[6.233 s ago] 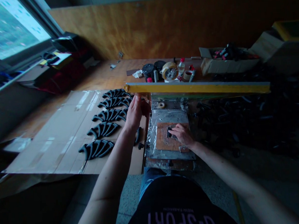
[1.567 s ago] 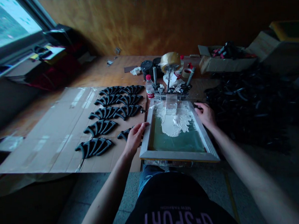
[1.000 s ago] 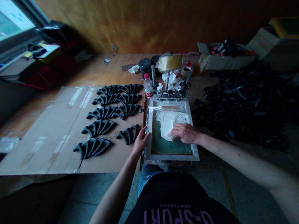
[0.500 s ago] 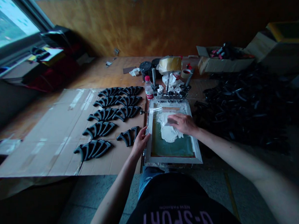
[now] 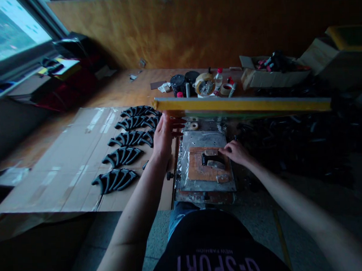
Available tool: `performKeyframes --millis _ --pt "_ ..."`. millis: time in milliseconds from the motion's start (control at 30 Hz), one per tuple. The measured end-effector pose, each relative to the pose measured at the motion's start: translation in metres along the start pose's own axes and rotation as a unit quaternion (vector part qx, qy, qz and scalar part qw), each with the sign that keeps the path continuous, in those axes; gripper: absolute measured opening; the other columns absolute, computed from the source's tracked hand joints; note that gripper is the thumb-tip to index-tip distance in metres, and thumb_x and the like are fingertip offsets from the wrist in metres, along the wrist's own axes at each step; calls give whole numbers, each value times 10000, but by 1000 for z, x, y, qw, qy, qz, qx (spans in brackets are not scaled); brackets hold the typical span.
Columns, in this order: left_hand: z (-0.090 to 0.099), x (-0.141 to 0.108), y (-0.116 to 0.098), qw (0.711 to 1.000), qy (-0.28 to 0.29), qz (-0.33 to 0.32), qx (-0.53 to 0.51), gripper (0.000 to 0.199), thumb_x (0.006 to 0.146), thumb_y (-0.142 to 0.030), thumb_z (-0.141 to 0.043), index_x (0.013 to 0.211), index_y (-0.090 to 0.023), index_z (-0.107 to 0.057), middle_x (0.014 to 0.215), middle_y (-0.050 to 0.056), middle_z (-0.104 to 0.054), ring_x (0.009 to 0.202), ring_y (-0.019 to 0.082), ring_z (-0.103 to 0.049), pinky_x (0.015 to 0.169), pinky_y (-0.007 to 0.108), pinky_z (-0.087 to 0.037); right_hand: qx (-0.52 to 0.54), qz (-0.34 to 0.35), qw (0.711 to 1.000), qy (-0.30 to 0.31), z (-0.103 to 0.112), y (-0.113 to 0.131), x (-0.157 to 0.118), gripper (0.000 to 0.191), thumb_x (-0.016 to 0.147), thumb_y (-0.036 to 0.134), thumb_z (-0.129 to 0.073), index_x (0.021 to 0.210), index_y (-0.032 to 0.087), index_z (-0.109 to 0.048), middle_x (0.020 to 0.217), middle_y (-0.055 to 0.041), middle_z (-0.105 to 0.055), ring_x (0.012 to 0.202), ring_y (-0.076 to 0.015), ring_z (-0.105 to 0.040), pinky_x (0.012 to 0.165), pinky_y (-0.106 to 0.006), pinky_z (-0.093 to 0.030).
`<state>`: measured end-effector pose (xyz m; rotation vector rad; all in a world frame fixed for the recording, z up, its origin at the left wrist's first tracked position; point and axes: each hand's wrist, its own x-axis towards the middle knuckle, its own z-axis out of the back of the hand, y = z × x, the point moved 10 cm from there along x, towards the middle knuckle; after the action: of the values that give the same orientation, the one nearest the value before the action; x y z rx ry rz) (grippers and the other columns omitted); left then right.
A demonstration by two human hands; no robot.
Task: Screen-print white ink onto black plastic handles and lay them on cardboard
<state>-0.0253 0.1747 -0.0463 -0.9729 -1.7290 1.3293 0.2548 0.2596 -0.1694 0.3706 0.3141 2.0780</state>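
Head view, and the one to look at is the black part (image 5: 204,160) lying on the board (image 5: 196,169), tucked between two pale blocks (image 5: 215,164). It looks like moulded plastic, so I'd guess light, stiff and hard to dent, but shiny enough to be a bit slippery. I'd take it by an end, thumb and finger across the narrow width, and stay off the broad face in case there's something wet on it. Can't tell from here if there is, tbh.

Right hand (image 5: 235,152) is at the board's right edge, thumb and fingers close together in a narrow pinch shape near the part's right end. Can't say if they're touching it or have anything between them.

Left hand (image 5: 163,138) is up beyond the board's left side, at the left end of the raised frame (image 5: 243,104). Fingers are stretched out and a bit apart; can't tell whether it really has a grip or is just propping. The frame looks rigid and long, so probably awkward more than heavy, and I'd want fingers on the rim only, because the sheet inside could be easier to damage.

Left of the board there's cardboard (image 5: 61,158) with rows (image 5: 115,180) of similar black pieces fanned out, close together but easy enough to pick by the tips. Right of the board is a dark pile (image 5: 308,129), too murky to sort out.
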Motion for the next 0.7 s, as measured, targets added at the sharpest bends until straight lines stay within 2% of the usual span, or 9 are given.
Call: performKeyframes --millis 67,133,200,267,333,400,500,633,700 --pt "0 -5 4 1000 -21 -9 -1 498 892 -631 -418 1078 -200 -585 915 65 -699 799 151 -661 596 227 -502 -56 42 995 75 -36 25 -16 230 843 375 -661 750 164 -647 906 -93 -668 895 -206 -593 793 -279 -431" --pt "1 -29 26 999 -31 25 9 520 887 -637 -425 1129 -199 -564 936 73 -707 795 154 -664 592 225 -502 -86 37 988 120 -52 36 -25 165 897 311 -596 838 159 -620 945 -114 -666 926 -222 -595 797 -297 -419" --pt "-11 -69 70 990 26 135 29 587 859 -668 -444 1129 -165 -576 933 108 -714 779 179 -672 566 237 -499 -68 10 989 133 -53 44 -27 144 944 266 -513 882 157 -584 894 -106 -666 857 -207 -606 750 -288 -416" --pt "-29 -123 122 950 124 285 39 659 816 -707 -474 1116 -132 -591 970 159 -710 806 228 -682 539 262 -505 -33 5 992 118 -50 65 -29 147 965 245 -460 887 165 -555 837 -86 -659 809 -201 -605 719 -285 -416" --pt "-25 -155 151 935 113 337 15 659 808 -718 -466 1111 -144 -576 1036 166 -691 849 243 -678 553 282 -522 -14 50 995 85 -48 107 -32 145 967 240 -450 877 173 -541 823 -81 -650 826 -216 -595 747 -304 -420" --pt "2 -161 162 946 29 321 -4 585 819 -697 -466 1030 -160 -563 1007 136 -682 835 225 -672 563 274 -522 -6 130 990 60 -54 161 -37 141 961 234 -455 867 179 -543 848 -89 -643 872 -238 -578 806 -337 -419" --pt "79 -150 168 952 -101 285 47 484 822 -645 -499 909 -170 -530 879 80 -658 723 184 -658 517 230 -475 40 234 969 69 -76 230 -38 125 959 227 -463 900 186 -566 911 -84 -639 930 -237 -558 861 -350 -415" --pt "188 -138 179 922 -186 278 195 415 859 -576 -455 950 -178 -529 896 79 -637 748 194 -650 516 234 -457 71 237 957 148 -130 262 -8 139 951 245 -495 1019 175 -594 980 -100 -648 1002 -239 -558 896 -346 -416" --pt "219 -132 187 912 -200 272 235 398 869 -548 -440 942 -171 -543 896 93 -634 821 215 -642 568 258 -479 45 206 957 198 -163 263 8 178 942 267 -512 1040 148 -601 1013 -137 -651 1024 -259 -569 908 -362 -414"
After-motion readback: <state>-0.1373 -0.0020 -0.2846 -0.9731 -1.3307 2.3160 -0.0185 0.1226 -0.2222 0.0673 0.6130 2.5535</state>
